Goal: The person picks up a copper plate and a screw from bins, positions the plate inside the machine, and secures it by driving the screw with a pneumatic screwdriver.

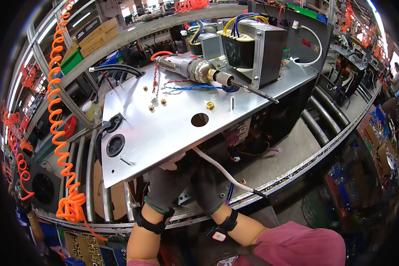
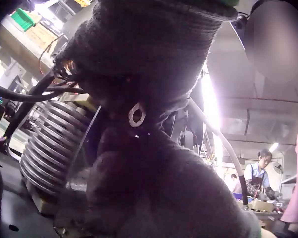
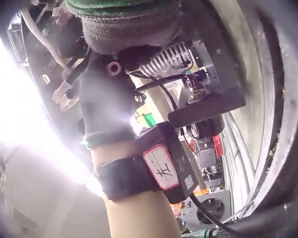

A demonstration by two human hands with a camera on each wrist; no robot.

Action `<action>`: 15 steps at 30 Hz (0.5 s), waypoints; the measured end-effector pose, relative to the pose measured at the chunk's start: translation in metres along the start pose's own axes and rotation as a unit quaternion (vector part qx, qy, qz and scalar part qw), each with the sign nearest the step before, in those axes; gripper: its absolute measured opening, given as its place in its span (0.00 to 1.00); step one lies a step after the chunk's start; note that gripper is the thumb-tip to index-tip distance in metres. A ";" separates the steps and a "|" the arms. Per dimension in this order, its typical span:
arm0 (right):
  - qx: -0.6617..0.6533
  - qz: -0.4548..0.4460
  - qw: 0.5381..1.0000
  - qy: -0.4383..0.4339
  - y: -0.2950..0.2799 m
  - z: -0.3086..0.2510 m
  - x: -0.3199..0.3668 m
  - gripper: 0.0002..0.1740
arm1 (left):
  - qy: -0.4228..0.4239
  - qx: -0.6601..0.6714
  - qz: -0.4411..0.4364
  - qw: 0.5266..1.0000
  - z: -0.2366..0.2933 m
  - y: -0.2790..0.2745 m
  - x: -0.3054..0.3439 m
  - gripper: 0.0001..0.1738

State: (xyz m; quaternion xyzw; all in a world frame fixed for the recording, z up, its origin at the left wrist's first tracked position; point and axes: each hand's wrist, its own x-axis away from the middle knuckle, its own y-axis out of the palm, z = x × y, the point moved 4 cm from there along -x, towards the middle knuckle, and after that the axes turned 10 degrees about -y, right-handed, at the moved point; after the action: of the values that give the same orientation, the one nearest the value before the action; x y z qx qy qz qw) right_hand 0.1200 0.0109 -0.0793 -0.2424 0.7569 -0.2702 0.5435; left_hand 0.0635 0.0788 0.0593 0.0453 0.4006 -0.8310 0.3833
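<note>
A flat, shiny metal panel (image 1: 164,115) tops the dark unit, with a round hole (image 1: 200,119), brass-coloured nuts and upright studs; a transformer (image 1: 264,53) and a silver power tool (image 1: 186,67) rest on it. The gloved left hand (image 1: 166,184) and right hand (image 1: 204,188) reach close together under its front edge, their fingers hidden, so whether they pinch anything cannot be told. The panel overhangs them; a white cable (image 1: 221,168) slants past the right hand, while the unit's near side opens towards the person.
</note>
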 end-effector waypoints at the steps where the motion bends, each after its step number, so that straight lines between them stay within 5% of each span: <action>1: 0.000 -0.001 1.000 0.001 0.001 0.000 0.001 0.29 | 0.001 0.002 -0.009 1.000 -0.002 0.000 0.000 0.15; 4: -0.146 0.000 0.986 0.079 -0.005 0.006 -0.008 0.29 | 0.012 0.009 -0.031 0.999 0.005 -0.004 -0.005 0.15; 6: -0.464 0.046 0.861 0.204 -0.005 0.009 -0.011 0.28 | 0.019 0.014 -0.046 0.999 0.007 -0.004 -0.007 0.15; 10: -0.398 0.066 0.885 0.232 -0.005 -0.001 -0.012 0.28 | -0.011 0.026 -0.048 0.998 0.000 -0.002 -0.007 0.16; 12: -0.475 0.145 0.817 0.294 -0.007 -0.003 -0.016 0.29 | -0.037 0.044 -0.031 0.998 -0.004 -0.001 -0.008 0.18; 15: -0.514 0.107 0.804 0.278 -0.020 -0.007 -0.025 0.29 | -0.006 0.117 -0.011 0.993 -0.002 0.002 -0.010 0.17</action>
State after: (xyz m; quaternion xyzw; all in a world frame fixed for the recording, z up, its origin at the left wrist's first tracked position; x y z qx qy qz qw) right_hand 0.1225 0.0138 -0.0471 -0.3181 0.9247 0.1629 0.1309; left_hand 0.0714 0.0857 0.0611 0.0801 0.2990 -0.8767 0.3683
